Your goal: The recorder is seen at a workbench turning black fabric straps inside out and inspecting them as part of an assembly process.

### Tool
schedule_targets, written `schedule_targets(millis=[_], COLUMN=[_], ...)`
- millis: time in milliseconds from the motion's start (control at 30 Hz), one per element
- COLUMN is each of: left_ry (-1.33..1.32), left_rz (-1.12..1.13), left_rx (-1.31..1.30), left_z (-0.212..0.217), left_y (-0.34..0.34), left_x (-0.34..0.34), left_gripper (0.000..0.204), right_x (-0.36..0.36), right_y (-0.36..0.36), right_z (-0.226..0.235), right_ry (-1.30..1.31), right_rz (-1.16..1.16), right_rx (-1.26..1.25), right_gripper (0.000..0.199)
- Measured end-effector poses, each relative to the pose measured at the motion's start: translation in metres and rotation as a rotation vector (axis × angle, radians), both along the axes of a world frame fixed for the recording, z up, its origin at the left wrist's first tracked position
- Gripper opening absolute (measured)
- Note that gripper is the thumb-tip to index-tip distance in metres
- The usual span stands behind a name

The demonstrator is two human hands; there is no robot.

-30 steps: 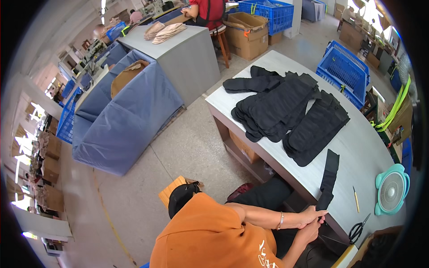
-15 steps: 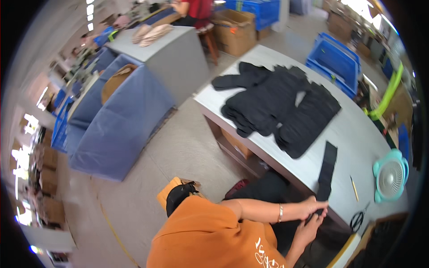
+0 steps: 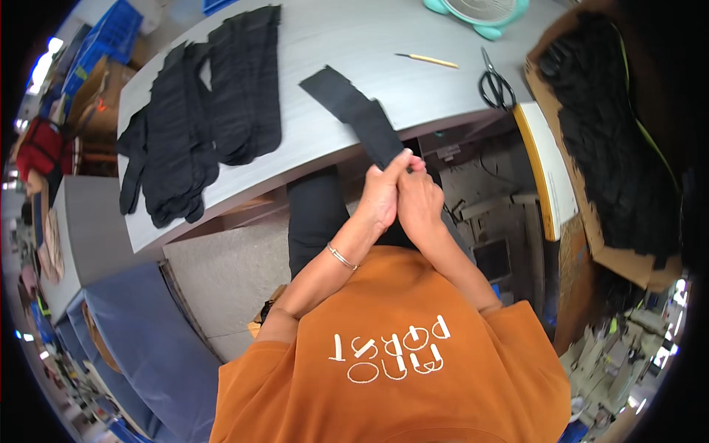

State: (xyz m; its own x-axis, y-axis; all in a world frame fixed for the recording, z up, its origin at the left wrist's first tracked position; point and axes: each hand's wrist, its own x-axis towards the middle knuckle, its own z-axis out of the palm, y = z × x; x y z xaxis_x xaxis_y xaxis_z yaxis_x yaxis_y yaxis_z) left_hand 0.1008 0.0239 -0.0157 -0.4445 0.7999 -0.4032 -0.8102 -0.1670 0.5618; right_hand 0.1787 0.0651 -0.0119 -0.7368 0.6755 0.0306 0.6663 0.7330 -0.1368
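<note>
Grey-white worktable [image 3: 332, 33]: front edge passes under the black fabric strip [image 3: 358, 118], just ahead of the hands. Left on the top, two overlapping piles of black fabric pieces, left pile [image 3: 173, 140] and right pile [image 3: 247, 88], both well apart from the strip. Right of the strip, a slender tool [image 3: 428, 59] with pale handle and dark tip; beyond it, black-handled scissors [image 3: 496, 88], blades pointing away from the wearer. Turquoise fan [image 3: 480, 9] cut off by the upper picture edge. At the wearer's right, a white board [image 3: 546, 162] with yellow edge stands between table and an open cardboard box [image 3: 628, 266] full of black fabric. Far left: blue plastic crate [image 3: 107, 37], blue cloth-covered bin [image 3: 148, 332], seated person in red [image 3: 40, 151].

Materials: strip matt, flat, with a bend partway and a square-cut far end. Piled pieces layered, near ends rounded.

Pose: forearms converge from below, elbows bent; silver bracelet [image 3: 342, 256] on the left wrist. Hands pressed together. Left hand [image 3: 380, 193] pinches the strip's near end, thumb extended; right hand [image 3: 421, 198] curled against it, fingers hidden, so its grip cannot be told. Strip's far part lies on the tabletop.
</note>
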Motion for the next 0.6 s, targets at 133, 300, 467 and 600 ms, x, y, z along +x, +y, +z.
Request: schedule_targets(millis=[133,300,467,600], left_ry=[-0.074,-0.158,-0.147,-0.143], left_rz=[-0.042,0.088,0.079,0.064], left_rx=[0.04,0.069,0.006,0.051], left_z=[0.003,-0.011,-0.007,-0.01], left_y=[0.006,0.018,0.023,0.022], left_x=[-0.016,-0.054,-0.043,-0.012], left_gripper=[0.029,0.036,0.035,0.027], right_x=[-0.005,-0.001,0.008,-0.012], right_y=[0.007,-0.001,-0.009,0.003], right_z=[0.011,0.018,0.02,0.004], right_ry=[0.076,0.144,0.186,-0.071], right_rz=[0.02,0.048,-0.051,-0.104], right_rx=[0.02,0.209,0.197,0.236], right_gripper=[0.017,0.041,0.051,0.018])
